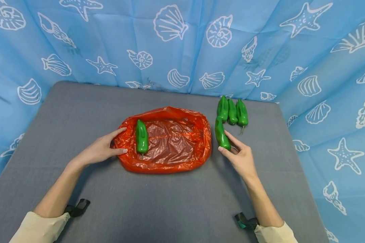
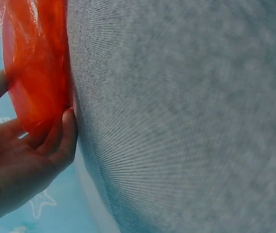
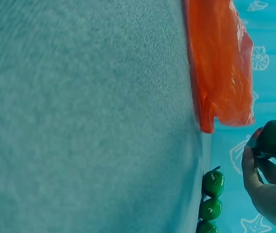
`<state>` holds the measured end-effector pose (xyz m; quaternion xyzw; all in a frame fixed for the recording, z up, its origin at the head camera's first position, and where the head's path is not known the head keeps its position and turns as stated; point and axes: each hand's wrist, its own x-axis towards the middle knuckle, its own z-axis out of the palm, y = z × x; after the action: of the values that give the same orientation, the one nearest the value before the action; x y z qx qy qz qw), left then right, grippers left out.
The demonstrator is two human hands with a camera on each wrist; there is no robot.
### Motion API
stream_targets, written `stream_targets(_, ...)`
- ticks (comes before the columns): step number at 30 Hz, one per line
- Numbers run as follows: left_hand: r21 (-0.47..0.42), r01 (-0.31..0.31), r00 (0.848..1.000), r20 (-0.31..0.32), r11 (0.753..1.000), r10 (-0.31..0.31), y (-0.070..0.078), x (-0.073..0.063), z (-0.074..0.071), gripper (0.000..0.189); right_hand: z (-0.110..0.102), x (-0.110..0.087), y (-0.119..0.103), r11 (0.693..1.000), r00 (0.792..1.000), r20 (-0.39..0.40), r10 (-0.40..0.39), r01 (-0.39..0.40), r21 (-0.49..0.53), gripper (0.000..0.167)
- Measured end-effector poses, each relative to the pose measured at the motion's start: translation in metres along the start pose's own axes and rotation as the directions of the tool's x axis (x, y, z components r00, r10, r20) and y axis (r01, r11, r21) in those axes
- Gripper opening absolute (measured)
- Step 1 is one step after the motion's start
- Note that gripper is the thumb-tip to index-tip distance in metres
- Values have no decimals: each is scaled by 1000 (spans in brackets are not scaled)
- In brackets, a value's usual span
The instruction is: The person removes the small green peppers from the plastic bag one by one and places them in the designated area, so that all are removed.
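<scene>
An open red plastic bag lies on the grey table with its sides standing up and its rim folded over. One green pepper rests inside it, at the left end. My left hand grips the bag's left side, thumb and fingers around the rim; the left wrist view shows the fingers low against the red plastic. To the right of the bag, my right hand pinches another green pepper near its stem end. In the right wrist view this pepper is held above the table between thumb and fingers.
Three more green peppers lie side by side at the back right of the table. Behind and around the table hangs a blue curtain with white shells and starfish. A dark band is on each wrist.
</scene>
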<state>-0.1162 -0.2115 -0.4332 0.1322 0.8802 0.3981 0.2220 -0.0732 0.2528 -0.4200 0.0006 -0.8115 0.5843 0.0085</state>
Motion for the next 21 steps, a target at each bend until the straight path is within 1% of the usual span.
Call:
stream_targets(9,-2,8,1000,5,1000,-8,-1,1,0,85,-4,0,6,998,997,-41,59,-59,-17,58)
stream_targets(16,-3,6,1000,7,1000,-6,0,0,0,85,-7,1,12,994,992,-69,104,-106,-17,59)
stream_targets(21,-5,1,1000,6,1000,-1,-1,0,0,84,-9,3,16,988,986,-91,141,-146,-43,60)
